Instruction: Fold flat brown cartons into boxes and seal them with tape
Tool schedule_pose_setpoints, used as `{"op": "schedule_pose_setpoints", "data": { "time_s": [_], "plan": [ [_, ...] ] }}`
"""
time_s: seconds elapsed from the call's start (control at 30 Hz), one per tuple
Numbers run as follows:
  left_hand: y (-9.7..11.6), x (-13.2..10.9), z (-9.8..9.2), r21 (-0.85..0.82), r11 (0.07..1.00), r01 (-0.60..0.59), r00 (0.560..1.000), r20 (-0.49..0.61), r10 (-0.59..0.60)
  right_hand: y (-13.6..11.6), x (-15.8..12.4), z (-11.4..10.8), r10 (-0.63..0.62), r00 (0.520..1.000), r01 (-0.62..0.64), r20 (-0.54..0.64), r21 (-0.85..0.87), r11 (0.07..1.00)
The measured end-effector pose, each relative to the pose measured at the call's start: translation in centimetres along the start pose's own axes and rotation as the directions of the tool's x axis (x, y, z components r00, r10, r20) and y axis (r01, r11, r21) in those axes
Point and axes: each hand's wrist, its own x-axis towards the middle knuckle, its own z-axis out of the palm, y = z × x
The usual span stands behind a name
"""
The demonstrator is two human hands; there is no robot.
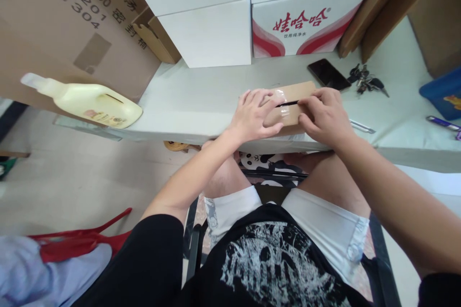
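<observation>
A small brown cardboard box (300, 91) lies near the table's front edge, with clear tape (285, 112) across its top flaps and a dark gap between them. My left hand (254, 115) holds the left end of the box, fingers spread over the top and thumb toward the near side. At the right end, my right hand (320, 115) pinches the box by the flap edges, fingers bent and thumb pressed in. My palms hide parts of both ends. Just right of my right hand lies a slim box cutter (362, 126), partly covered by that hand.
Behind the box are a black phone (328, 75) and a bunch of keys (365, 80). White cartons (209, 33) stand along the back. A pale yellow bottle (97, 103) is at the left, a blue container (442, 93) and a purple pen (442, 123) at the right.
</observation>
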Motion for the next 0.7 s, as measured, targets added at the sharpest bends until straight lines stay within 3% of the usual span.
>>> {"op": "schedule_pose_setpoints", "data": {
  "time_s": [0.2,0.33,0.43,0.53,0.7],
  "plan": [
    [-2.0,-0.1,1.1,-0.128,0.992,0.007,0.964,-0.263,-0.041,0.2,-0.7,-0.6,0.004,0.993,-0.003,-0.114,0.007,1.000],
    [-3.3,-0.9,2.3,-0.174,0.984,-0.036,0.896,-0.442,-0.046,0.7,-1.0,-0.1,-0.027,0.986,0.025,-0.165,-0.011,1.000],
    [-3.9,-2.0,2.8,-0.235,0.971,0.045,0.832,-0.529,-0.167,0.5,-1.5,0.2,-0.022,0.976,0.010,-0.218,-0.054,0.999],
    [-4.3,-3.1,3.1,-0.388,0.914,0.119,0.813,-0.491,-0.314,-0.1,-1.9,0.2,-0.057,0.960,0.017,-0.274,-0.146,0.989],
    [-4.6,-4.0,3.7,-0.696,0.696,0.176,0.841,-0.260,-0.474,-0.3,-2.4,0.5,-0.147,0.929,0.067,-0.339,-0.235,0.970]
  ]
}}
